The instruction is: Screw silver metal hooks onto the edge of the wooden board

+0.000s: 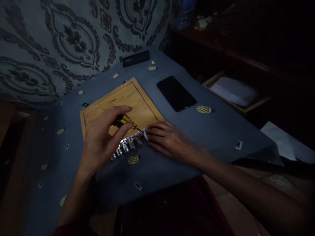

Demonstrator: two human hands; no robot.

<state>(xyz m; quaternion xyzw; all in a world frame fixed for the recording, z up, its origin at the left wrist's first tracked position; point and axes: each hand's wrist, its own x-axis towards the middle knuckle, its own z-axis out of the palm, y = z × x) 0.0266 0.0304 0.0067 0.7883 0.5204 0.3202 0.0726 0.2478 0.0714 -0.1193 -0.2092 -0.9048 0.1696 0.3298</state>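
Observation:
A screwdriver (126,122) with a black and yellow handle is held in my left hand (99,137), between the thumb and fingers. Its shaft slants down to the right, the tip meeting a shiny metal hook rail (131,141). Several hooks stick out from this rail, which lies along the near edge of a wooden board (141,101) with a groove round its border. My right hand (168,139) grips the rail's right end, fingers close together. Its fingertips partly cover that end, and whether a screw sits under the tip is too small to tell.
A dark phone (176,93) lies on the blue tablecloth (216,137), right of the board. Near the patterned wall covering stands out a black phone case (136,58). An open drawer (233,90) is beside the table's right edge, and a bottle (185,14) stands farther back.

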